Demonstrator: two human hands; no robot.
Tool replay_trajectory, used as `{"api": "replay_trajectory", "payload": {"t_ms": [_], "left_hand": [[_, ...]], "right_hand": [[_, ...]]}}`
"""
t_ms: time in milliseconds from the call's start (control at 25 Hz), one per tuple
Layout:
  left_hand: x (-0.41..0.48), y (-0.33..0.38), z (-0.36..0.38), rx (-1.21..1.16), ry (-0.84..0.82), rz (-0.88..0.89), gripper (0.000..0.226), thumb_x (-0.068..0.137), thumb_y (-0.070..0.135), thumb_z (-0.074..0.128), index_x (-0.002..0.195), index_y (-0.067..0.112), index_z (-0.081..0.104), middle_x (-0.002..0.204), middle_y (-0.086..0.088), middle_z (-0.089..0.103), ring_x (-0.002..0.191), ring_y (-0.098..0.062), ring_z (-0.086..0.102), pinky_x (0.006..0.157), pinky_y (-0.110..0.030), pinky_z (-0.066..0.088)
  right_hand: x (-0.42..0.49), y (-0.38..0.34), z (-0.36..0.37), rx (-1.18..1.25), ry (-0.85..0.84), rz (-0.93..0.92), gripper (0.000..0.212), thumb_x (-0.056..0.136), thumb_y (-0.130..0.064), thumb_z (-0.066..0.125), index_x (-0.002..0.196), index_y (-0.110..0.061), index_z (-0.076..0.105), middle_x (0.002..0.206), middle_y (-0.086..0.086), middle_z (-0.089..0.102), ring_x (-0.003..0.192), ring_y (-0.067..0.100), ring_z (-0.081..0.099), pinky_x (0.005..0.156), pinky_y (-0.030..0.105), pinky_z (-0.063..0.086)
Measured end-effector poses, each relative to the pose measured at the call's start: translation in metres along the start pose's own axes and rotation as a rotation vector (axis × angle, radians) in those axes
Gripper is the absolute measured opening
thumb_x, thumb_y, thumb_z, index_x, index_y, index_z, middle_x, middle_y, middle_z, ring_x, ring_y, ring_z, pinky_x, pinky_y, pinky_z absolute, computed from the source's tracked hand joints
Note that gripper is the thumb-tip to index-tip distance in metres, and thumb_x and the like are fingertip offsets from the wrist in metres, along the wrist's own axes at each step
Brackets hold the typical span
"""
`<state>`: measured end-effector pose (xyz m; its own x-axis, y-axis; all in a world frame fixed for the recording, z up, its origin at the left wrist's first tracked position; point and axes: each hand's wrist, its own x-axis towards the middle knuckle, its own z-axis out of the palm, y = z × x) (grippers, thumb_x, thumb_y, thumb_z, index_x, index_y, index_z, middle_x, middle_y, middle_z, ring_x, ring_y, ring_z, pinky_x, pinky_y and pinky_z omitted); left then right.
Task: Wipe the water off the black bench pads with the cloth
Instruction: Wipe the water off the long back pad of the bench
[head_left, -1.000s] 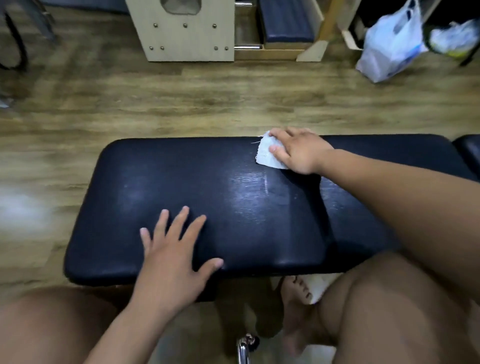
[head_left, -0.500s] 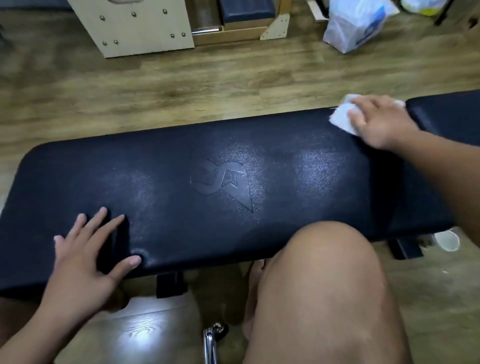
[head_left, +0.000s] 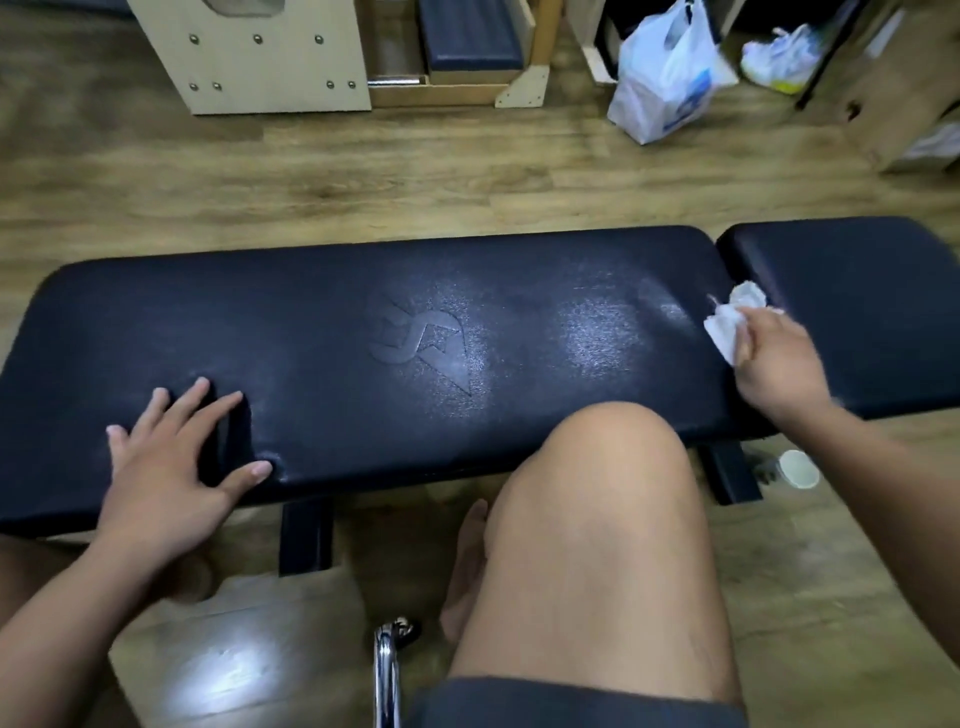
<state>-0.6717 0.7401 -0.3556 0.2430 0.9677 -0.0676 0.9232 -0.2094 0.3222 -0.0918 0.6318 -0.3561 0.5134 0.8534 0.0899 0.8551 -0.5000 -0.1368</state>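
Right hand (head_left: 779, 366) is gripping the cloth (head_left: 724, 327) at the pad's (head_left: 291, 322) right end; flat, overlapping strokes are looking best here.

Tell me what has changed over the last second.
The right hand, gripping the white cloth, swept rightward along the far edge of the long bench pad to its right end, then drew back toward the person beside the gap to the short pad. The left hand stayed flat on the left part.

Black padded bench pad (head_left: 363, 332) with grained sheen, crumpled white cloth (head_left: 730, 322), wood-grain floor (head_left: 363, 176), glossy plastic bag (head_left: 665, 78)
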Motion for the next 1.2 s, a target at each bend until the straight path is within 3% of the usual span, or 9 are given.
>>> {"api": "replay_trajectory", "payload": {"t_ms": [160,240,400,480,560,640,800,1000,1200], "left_hand": [[0.002,0.003,-0.002,0.064,-0.024,-0.003,0.076,0.079,0.048,0.074,0.145,0.025,0.044,0.160,-0.004,0.029,0.150,-0.033,0.013,0.115,-0.065,0.008],[0.004,0.004,-0.002,0.076,-0.027,0.001,0.076,0.081,0.051,0.071,0.147,0.025,0.042,0.161,-0.004,0.027,0.150,-0.034,0.011,0.115,-0.065,0.007],[0.000,0.005,0.000,0.033,-0.006,0.000,0.075,0.082,0.054,0.068,0.147,0.027,0.041,0.161,-0.002,0.026,0.150,-0.032,0.008,0.116,-0.062,0.002],[0.001,0.003,-0.001,0.042,-0.013,-0.008,0.076,0.081,0.057,0.068,0.147,0.029,0.040,0.162,-0.001,0.025,0.150,-0.031,0.008,0.117,-0.061,0.002],[0.004,0.003,-0.005,0.039,-0.044,-0.014,0.079,0.080,0.058,0.068,0.147,0.031,0.038,0.162,0.001,0.023,0.150,-0.031,0.009,0.118,-0.060,0.003],[0.007,0.004,-0.007,0.045,-0.060,-0.028,0.081,0.078,0.059,0.070,0.147,0.032,0.037,0.162,0.001,0.023,0.149,-0.032,0.009,0.118,-0.060,0.004],[0.007,0.009,-0.007,0.013,-0.066,-0.045,0.080,0.078,0.057,0.071,0.146,0.033,0.038,0.162,0.001,0.021,0.149,-0.031,0.006,0.118,-0.061,0.001],[0.005,0.010,-0.009,0.002,-0.081,-0.047,0.077,0.081,0.056,0.068,0.147,0.032,0.036,0.162,0.002,0.018,0.150,-0.031,0.002,0.118,-0.062,-0.002],[0.002,0.012,-0.011,0.009,-0.107,-0.046,0.076,0.084,0.058,0.064,0.149,0.034,0.032,0.163,0.002,0.014,0.150,-0.030,-0.001,0.118,-0.061,-0.003]], "right_hand": [[-0.035,-0.007,-0.015,-0.017,-0.073,0.164,0.028,0.096,-0.026,0.031,0.102,-0.014,0.056,0.099,0.020,0.059,0.095,0.043,0.057,0.080,0.043,0.044],[-0.026,-0.016,-0.029,-0.146,-0.237,0.201,0.013,0.093,-0.019,0.038,0.087,-0.015,0.048,0.092,0.014,0.053,0.089,0.039,0.059,0.073,0.038,0.045],[-0.019,-0.027,-0.029,-0.237,-0.332,0.338,0.015,0.090,-0.016,0.038,0.082,-0.011,0.050,0.087,0.009,0.056,0.086,0.032,0.058,0.071,0.031,0.040],[-0.024,-0.037,-0.025,-0.142,-0.283,0.550,0.032,0.088,-0.032,0.038,0.096,-0.009,0.059,0.087,0.011,0.058,0.091,0.034,0.055,0.079,0.034,0.041],[-0.039,-0.057,-0.023,-0.037,-0.172,0.755,0.050,0.084,-0.039,0.042,0.118,-0.004,0.056,0.113,0.020,0.059,0.108,0.040,0.053,0.090,0.037,0.041],[-0.055,-0.074,-0.021,-0.020,-0.125,0.819,0.042,0.088,-0.032,0.049,0.122,-0.007,0.051,0.126,0.021,0.055,0.117,0.043,0.048,0.091,0.039,0.042],[-0.088,-0.115,-0.010,0.105,-0.119,0.781,0.031,0.090,-0.022,0.047,0.112,-0.005,0.062,0.115,0.011,0.065,0.112,0.032,0.057,0.090,0.034,0.045],[-0.138,-0.205,-0.004,0.265,0.064,0.739,0.028,0.093,-0.015,0.043,0.106,0.002,0.061,0.111,0.028,0.063,0.108,0.047,0.057,0.093,0.042,0.043],[-0.185,-0.303,-0.005,0.464,-0.048,0.561,0.022,0.092,-0.011,0.043,0.108,-0.003,0.058,0.111,0.020,0.062,0.108,0.036,0.057,0.078,0.032,0.043]]}}
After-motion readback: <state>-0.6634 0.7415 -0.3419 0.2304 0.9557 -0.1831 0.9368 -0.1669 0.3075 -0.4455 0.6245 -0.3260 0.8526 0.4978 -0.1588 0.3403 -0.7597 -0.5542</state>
